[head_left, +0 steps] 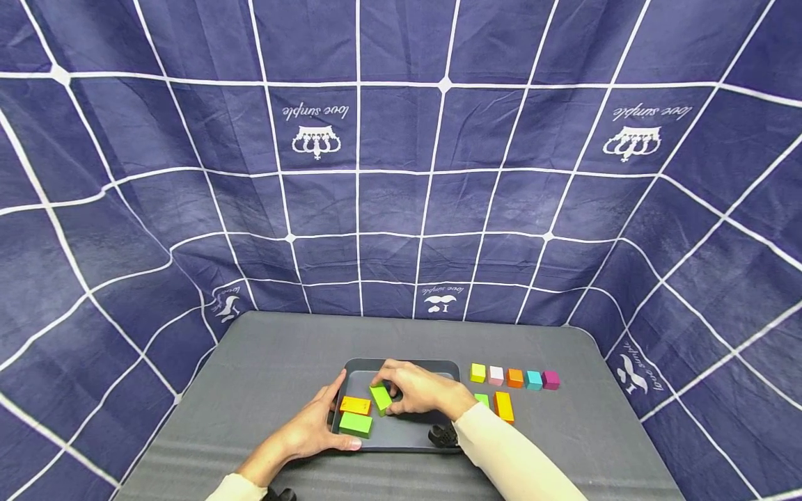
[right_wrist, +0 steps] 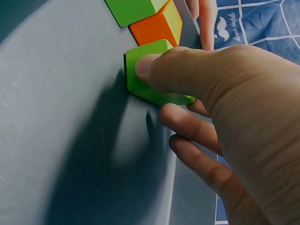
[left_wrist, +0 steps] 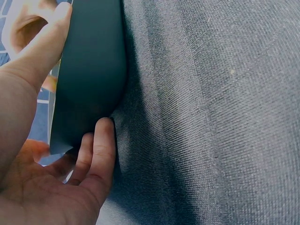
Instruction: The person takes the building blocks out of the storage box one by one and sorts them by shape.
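In the head view a dark grey tray (head_left: 404,437) lies on the table. My right hand (head_left: 416,390) pinches a light green block (head_left: 379,400) between thumb and fingers, over the tray's left half. In the right wrist view the thumb presses on the block's face (right_wrist: 161,48). An orange block (head_left: 355,406) and another green block (head_left: 355,424) lie side by side at the tray's left end. My left hand (head_left: 310,424) holds the tray's front left corner, thumb at the front rim and fingers along the left side.
Right of the tray stands a row of small cubes: yellow (head_left: 478,373), pink (head_left: 496,376), orange (head_left: 515,378), teal (head_left: 533,380) and purple (head_left: 551,380). Nearer lie a yellow-orange block (head_left: 504,407) and a partly hidden green block (head_left: 482,399). A blue checked curtain (head_left: 401,202) surrounds the table.
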### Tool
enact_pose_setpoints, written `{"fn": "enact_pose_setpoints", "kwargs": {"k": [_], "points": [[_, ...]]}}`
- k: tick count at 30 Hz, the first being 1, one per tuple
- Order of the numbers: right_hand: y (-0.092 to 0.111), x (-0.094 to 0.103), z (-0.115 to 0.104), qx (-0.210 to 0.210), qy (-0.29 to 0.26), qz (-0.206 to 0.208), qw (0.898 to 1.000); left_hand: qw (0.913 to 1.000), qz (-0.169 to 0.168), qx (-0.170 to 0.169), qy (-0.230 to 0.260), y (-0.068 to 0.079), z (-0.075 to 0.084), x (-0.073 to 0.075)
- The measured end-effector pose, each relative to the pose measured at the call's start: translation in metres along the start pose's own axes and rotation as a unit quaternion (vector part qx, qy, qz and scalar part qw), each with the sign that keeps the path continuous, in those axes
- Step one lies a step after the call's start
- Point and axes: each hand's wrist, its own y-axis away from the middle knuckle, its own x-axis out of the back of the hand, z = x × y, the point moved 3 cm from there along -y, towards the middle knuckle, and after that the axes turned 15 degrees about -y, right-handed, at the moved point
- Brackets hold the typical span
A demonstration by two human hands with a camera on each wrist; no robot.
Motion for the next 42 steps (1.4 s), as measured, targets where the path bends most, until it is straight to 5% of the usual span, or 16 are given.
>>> {"fn": "enact_pose_setpoints", "kwargs": {"k": [13, 42], "points": [[0.019, 0.015, -0.007, -0.008, 0.001, 0.022, 1.000, 1.0000, 0.005, -0.004, -0.007, 0.000, 0.001, 0.001], [0.097, 0.046, 0.004, -0.047, -0.009, 0.120, 0.992, 0.9998, 0.015, 0.003, -0.012, 0.002, 0.001, 0.000]]}}
